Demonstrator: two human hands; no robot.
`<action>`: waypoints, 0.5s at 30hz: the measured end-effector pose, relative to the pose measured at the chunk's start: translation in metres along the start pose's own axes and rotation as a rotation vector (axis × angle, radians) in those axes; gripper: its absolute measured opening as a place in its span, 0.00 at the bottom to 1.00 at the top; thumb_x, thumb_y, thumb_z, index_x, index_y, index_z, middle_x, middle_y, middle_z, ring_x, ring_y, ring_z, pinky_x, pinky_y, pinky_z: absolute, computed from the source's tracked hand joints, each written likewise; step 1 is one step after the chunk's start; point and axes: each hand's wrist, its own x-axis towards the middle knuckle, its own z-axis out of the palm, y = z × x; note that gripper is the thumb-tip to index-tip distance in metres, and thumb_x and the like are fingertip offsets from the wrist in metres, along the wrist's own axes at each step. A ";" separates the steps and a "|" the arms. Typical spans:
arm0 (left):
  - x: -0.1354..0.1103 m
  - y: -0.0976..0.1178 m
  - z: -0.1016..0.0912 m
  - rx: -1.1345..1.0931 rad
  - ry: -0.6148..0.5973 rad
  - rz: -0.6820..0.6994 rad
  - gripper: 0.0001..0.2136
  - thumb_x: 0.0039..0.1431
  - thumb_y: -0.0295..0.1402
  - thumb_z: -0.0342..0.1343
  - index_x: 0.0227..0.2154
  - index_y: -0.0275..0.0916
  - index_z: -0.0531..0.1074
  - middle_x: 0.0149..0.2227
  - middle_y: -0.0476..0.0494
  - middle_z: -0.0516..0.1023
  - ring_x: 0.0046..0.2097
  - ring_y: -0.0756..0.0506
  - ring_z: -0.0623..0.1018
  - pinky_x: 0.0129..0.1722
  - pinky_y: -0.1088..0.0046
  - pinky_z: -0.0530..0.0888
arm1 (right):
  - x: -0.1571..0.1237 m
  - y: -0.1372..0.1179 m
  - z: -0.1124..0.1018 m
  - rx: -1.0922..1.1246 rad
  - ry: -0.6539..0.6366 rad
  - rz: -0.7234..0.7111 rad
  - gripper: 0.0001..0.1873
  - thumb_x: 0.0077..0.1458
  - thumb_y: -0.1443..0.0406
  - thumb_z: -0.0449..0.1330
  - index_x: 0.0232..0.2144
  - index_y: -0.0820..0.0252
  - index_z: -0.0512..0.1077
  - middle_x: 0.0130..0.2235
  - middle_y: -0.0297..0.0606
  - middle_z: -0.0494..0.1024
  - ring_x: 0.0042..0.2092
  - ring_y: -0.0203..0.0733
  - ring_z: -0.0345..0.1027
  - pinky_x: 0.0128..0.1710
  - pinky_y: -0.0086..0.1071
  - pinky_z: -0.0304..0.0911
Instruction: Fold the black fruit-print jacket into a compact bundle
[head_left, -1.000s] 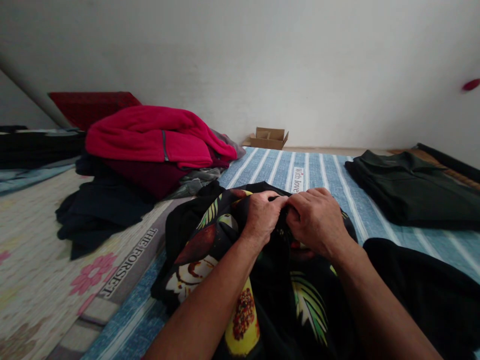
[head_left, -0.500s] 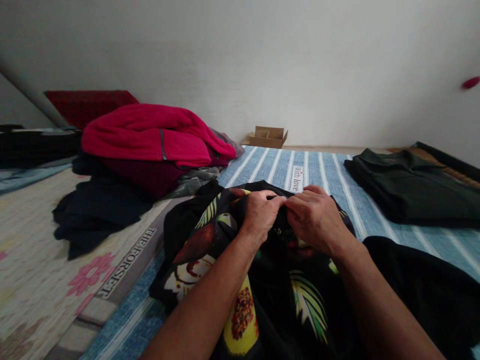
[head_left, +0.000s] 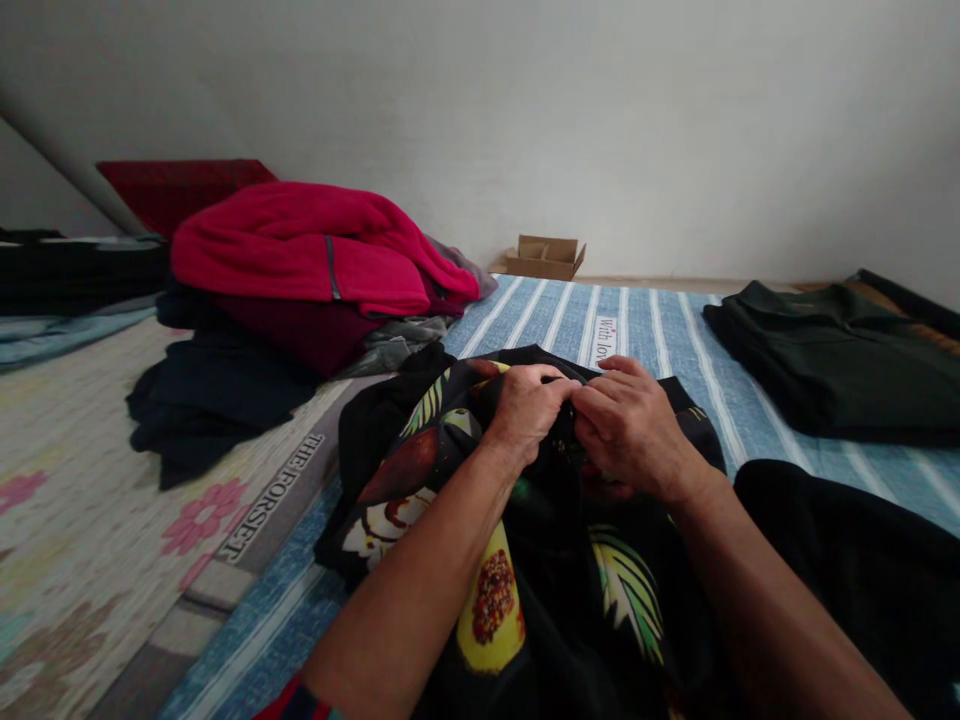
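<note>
Fiddling on with hardly any change, so still mid-job: left hand (head_left: pixel 529 410) and right hand (head_left: pixel 630 430) keep a closed pinching grip on one spot of the tropical-print shirt (head_left: pixel 420 470) on the striped mat (head_left: pixel 645 330).

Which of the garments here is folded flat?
The dark green garment at the right. The pink fleece lies heaped; the left hand and right hand bunch the printed shirt.
</note>
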 end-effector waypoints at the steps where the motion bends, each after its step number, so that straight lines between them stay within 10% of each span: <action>1: 0.001 -0.002 0.000 0.002 -0.012 -0.004 0.06 0.37 0.34 0.57 0.14 0.37 0.71 0.17 0.53 0.67 0.24 0.51 0.66 0.24 0.76 0.60 | -0.001 0.000 0.001 -0.002 -0.005 0.003 0.12 0.50 0.72 0.47 0.19 0.58 0.65 0.18 0.32 0.63 0.23 0.37 0.53 0.42 0.38 0.56; 15: 0.001 -0.007 0.001 -0.123 -0.127 -0.041 0.06 0.38 0.34 0.56 0.15 0.36 0.71 0.17 0.52 0.68 0.23 0.51 0.66 0.24 0.76 0.61 | 0.004 0.007 -0.012 -0.034 -0.120 -0.160 0.14 0.52 0.73 0.46 0.21 0.59 0.67 0.19 0.31 0.65 0.23 0.36 0.54 0.44 0.39 0.54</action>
